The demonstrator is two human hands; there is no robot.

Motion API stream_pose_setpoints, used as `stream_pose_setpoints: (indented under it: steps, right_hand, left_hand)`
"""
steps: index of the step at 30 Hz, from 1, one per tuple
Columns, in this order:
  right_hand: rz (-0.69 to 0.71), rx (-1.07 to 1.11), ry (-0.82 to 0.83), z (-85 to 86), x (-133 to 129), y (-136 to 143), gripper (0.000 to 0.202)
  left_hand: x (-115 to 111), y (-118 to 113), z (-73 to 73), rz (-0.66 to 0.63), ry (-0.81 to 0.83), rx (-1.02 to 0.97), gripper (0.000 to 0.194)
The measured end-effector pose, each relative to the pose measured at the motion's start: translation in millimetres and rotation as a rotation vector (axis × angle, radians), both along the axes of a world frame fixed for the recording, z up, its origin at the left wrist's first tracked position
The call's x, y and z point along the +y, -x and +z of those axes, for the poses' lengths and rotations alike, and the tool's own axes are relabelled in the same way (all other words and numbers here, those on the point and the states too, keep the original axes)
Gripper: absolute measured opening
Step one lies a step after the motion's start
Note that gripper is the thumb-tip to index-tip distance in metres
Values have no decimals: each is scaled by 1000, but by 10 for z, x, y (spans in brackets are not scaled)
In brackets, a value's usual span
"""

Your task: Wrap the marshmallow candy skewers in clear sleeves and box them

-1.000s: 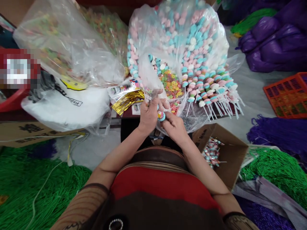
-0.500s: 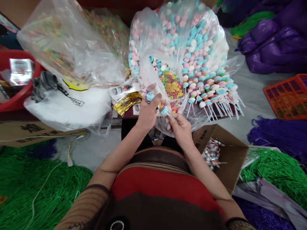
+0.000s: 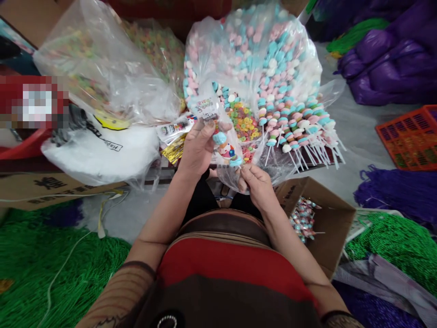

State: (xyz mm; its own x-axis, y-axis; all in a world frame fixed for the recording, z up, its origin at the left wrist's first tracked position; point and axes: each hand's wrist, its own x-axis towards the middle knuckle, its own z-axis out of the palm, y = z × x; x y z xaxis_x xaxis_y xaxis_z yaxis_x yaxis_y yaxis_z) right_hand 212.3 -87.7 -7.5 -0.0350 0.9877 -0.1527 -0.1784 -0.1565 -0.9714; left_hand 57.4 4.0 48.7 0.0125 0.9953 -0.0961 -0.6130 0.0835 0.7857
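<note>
1. The candy skewer lies between the hands: left hand pinches its printed wrapper, right hand grips the stick.
2. Likely light, its sweets soft and easily squashed, the film slippery; the stiff stick seems the safest hold.

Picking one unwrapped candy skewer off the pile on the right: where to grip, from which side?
Pinch its bare white stick, from the near side. The sticks in the skewer pile point that way and fan out, giving fingers some room; the candies sit packed together, so gripping there would probably disturb neighbours.
</note>
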Motion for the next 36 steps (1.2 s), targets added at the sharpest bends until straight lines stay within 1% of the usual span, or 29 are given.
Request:
stream_pose_setpoints:
  steps: [4, 7, 10, 13, 17, 19, 21, 24, 27, 29, 31, 34, 36]
  right_hand:
    - [46, -34, -3, 56, 0, 21, 47]
    - [-23, -57, -29, 53, 11, 24, 45]
    - [-90, 12, -42, 26, 24, 19, 45]
    - [-86, 59, -35, -5, 33, 22, 48]
    - [-115, 21, -20, -24, 34, 24, 47]
    - [-133, 4, -19, -25, 24, 9, 47]
    - [-120, 5, -24, -26, 6, -20, 46]
    - [-92, 27, -31, -26, -18, -79, 46]
    - [-151, 126, -57, 22, -8, -105, 43]
    - [-178, 206, -72, 92, 24, -77, 39]
    - [-183, 232, -74, 172, 71, -16, 34]
    - [-231, 159, -97, 238, 150, 107, 29]
    - [-226, 44, -131, 230, 200, 187, 33]
  left_hand:
    - [-28, -70, -20, 5, 19, 21, 21]
    - [-24, -85, -46, 54, 18, 1, 19]
    - [31, -34, -66, 134, 27, -30, 14]
    - [67, 1, -83, 165, 28, -31, 13]
    - [56, -25, -100, 191, 12, -6, 18]
    - [57, -32, -109, 205, -2, 11, 17]
    - [81, -15, -127, 221, -3, 25, 13]
    - [150, 38, -174, 254, 39, 6, 14]
    - [202, 57, -231, 269, 106, -64, 14]
    - [194, 22, -259, 265, 142, -110, 12]
    - [154, -48, -267, 251, 164, -141, 11]
    - [64, -176, -246, 221, 162, -165, 9]
    - [9, -254, -223, 220, 140, -161, 10]
